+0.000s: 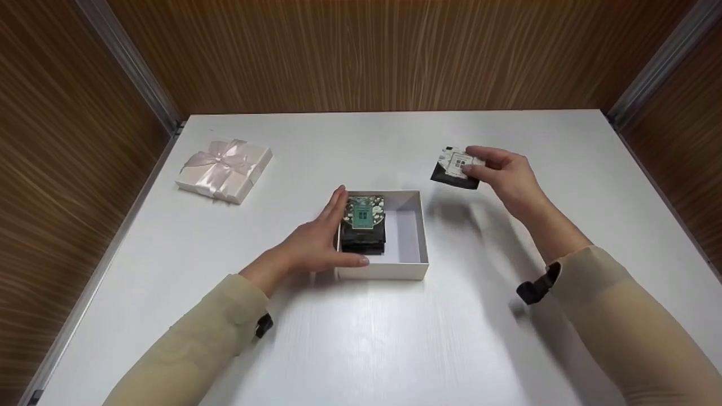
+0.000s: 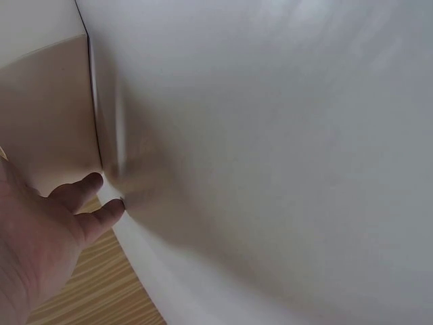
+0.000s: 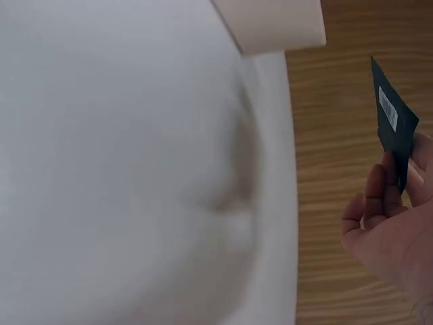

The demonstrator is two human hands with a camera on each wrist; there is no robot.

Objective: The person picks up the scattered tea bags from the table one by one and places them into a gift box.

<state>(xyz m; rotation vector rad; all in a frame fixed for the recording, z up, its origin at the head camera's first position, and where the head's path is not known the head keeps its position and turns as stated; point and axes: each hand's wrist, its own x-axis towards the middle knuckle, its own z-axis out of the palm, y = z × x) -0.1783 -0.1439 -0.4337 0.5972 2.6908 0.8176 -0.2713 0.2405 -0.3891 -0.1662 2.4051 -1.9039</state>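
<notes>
In the head view my right hand [image 1: 510,180] pinches a flat black-and-white sachet [image 1: 454,176] between thumb and fingers, above the table right of the box. Its dark back with a barcode label [image 3: 388,108] shows in the right wrist view. My left hand [image 1: 313,245] rests against an open white box [image 1: 424,231], its straight fingers along the left wall and its thumb at the front rim. Inside the box's left half lies a stack of dark sachets [image 1: 364,239], the top one bearing a green label and floral print. The right half shows bare white bottom.
A pale gift box [image 1: 248,183] tied with a pink satin ribbon bow [image 1: 220,159] sits at the back left of the white table [image 1: 350,338]. Wood-grain panels [image 1: 361,56] enclose the table at the back and both sides.
</notes>
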